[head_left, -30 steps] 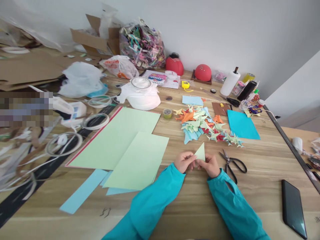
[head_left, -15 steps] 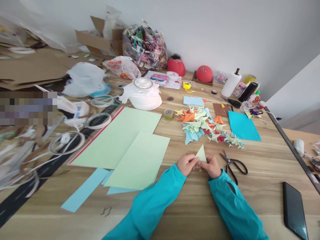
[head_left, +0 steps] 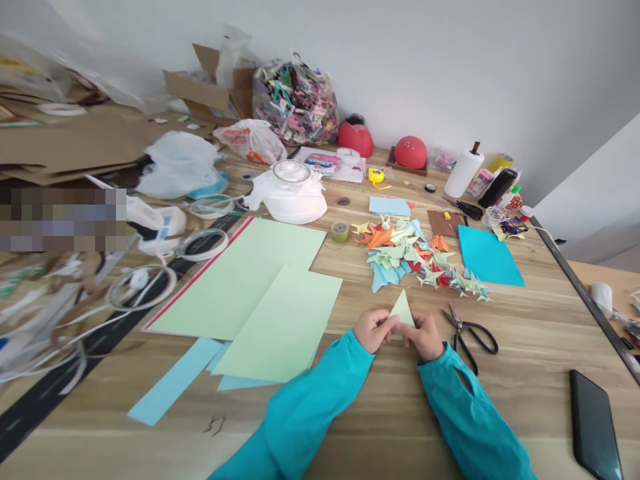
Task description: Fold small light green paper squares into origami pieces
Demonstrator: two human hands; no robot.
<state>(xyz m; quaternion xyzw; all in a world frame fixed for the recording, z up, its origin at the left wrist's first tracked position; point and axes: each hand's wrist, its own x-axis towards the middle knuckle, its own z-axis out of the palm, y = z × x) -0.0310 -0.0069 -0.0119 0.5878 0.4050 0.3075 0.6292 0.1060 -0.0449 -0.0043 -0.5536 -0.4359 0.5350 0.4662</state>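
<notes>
Between my two hands is a small pale green piece of folded paper, a triangle with its point away from me. My left hand pinches its left lower side, the thumb lying on the paper. On the other side my right hand grips the lower right corner, also with the thumb on top. The curled fingers hide the paper's bottom edge. Just beyond lies a pile of folded paper cranes in green, orange, blue and red. Black-handled scissors rest open to the right of my right hand.
Large pale green sheets and a blue strip lie to the left. A turquoise square is at the right, a black phone near the front right. A spool stands by the cranes. Cables and bags crowd the far left.
The view has shifted slightly, so the table things appear a little lower and to the right. Both hands keep their hold on the folded paper, with hardly any movement.
</notes>
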